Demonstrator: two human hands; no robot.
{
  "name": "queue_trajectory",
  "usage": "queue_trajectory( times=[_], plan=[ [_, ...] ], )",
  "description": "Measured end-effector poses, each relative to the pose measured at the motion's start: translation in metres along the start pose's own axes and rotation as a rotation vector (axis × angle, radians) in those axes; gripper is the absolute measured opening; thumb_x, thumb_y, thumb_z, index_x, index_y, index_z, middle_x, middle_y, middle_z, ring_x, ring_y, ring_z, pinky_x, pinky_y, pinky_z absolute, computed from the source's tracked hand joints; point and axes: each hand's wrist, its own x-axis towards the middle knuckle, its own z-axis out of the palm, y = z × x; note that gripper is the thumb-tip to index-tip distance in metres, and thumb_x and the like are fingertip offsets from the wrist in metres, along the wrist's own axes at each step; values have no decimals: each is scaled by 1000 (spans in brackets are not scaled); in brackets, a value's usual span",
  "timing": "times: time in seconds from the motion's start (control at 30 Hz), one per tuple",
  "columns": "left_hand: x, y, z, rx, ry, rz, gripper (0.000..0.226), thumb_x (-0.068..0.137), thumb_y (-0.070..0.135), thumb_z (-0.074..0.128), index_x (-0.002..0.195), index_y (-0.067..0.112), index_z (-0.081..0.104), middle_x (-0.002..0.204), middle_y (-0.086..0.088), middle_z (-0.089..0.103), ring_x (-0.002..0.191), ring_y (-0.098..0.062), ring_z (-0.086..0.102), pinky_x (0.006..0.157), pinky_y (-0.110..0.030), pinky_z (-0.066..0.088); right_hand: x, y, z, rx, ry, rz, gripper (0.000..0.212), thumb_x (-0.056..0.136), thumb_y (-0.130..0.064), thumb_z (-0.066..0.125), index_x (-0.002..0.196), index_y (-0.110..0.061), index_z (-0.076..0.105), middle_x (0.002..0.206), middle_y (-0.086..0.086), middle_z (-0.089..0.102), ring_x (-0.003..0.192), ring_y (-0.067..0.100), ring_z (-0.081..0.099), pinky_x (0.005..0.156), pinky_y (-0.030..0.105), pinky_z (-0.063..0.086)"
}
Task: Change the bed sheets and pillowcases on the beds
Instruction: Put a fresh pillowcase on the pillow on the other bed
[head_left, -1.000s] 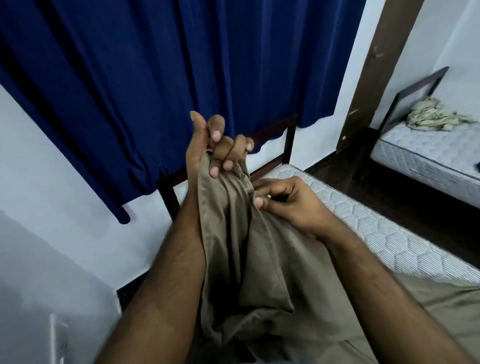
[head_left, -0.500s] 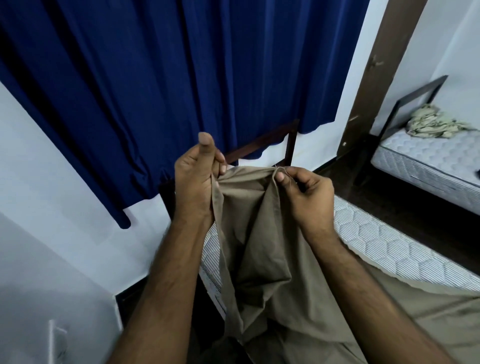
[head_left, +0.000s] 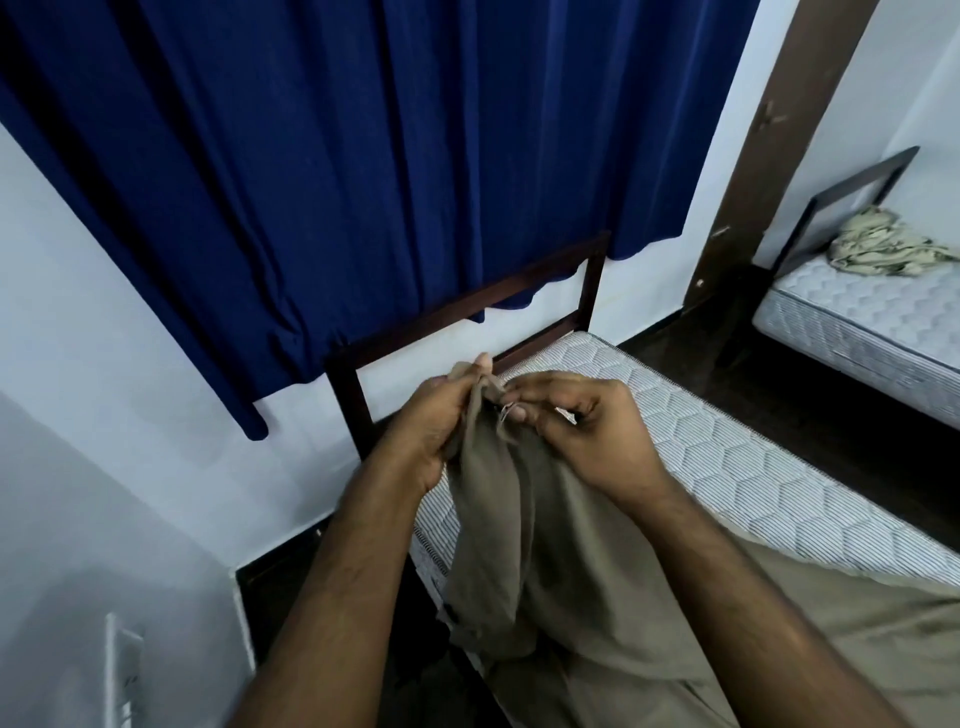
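Now both hands pinch a bunched corner of the olive sheet (head_left: 545, 530) above the bare mattress (head_left: 727, 457): left hand (head_left: 441, 421) gripping it, right hand (head_left: 582, 421) fingering the hem. Likely finding the corner; next, spread it toward the headboard (head_left: 467, 312) end.

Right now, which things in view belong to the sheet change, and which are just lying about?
Part of the job:
- tan sheet, corner in the grip of the left hand and right hand
- near mattress, bare
- far mattress, bare
- crumpled bedding on it

Just there:
- blue curtain
- headboard
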Motion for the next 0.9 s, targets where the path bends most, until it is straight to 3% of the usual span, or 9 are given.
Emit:
queue_trajectory(
  times=[0.1,0.2,0.27,0.37,0.5,0.63,0.77,0.83,0.9],
  plan=[
    [10,-2,-3,143,240,153,36,99,45,59,79,16,68,75,-3,75,89,-27,73,81,-35,56,-4,-7,-3,101,-323,68,14,87,-6,75,101,-2,78,102,1,77,98,14,73,93,36,57],
    [7,-1,1,-80,148,163,25,102,34,58,92,14,70,79,-3,76,83,-18,72,79,-31,55,-9,-14,0,142,-636,112,16,89,-6,74,103,0,77,100,4,77,95,16,73,91,37,57],
    [5,-4,2,-265,11,192,26,100,30,54,101,13,75,95,-7,75,94,-20,70,88,-35,53,-10,-17,-2,170,-600,92,14,90,-3,72,102,3,76,99,8,76,94,18,73,89,33,56],
    [-6,-3,0,-555,-44,198,31,95,21,50,109,13,77,112,-9,74,105,-24,69,97,-38,52,-5,-18,-11,373,-231,78,10,90,0,65,92,3,74,98,15,71,92,24,68,83,29,52],
    [-17,-2,0,-562,-76,282,32,85,15,52,105,10,77,103,-9,77,91,-20,72,75,-29,59,6,-13,-23,686,229,248,10,91,-1,62,87,-4,71,118,12,67,105,11,63,81,23,53],
    [-19,0,-1,-664,-306,321,43,66,17,63,101,-4,76,101,-21,73,98,-30,69,93,-36,54,11,-3,-22,532,3,323,5,84,-13,72,81,-13,76,120,6,72,136,12,50,106,37,48],
    [-18,-2,-3,-720,-558,308,72,80,30,66,135,-12,50,136,-28,54,133,-40,46,123,-46,18,2,2,-13,742,-209,454,8,85,-5,71,90,-6,77,96,6,75,94,13,70,86,26,57],
    [-22,0,-4,-677,-467,262,59,74,33,65,120,-4,63,134,-22,58,134,-39,49,118,-47,33,1,2,-14,678,-346,467,15,87,-3,68,99,5,72,95,13,74,88,18,70,84,29,58],
    [-29,6,3,-657,-370,211,46,75,32,55,103,-2,70,106,-17,70,98,-27,70,87,-37,58,1,-2,-12,626,-468,433,18,89,-3,66,102,9,70,96,14,74,89,20,70,84,30,57]
  ],
)
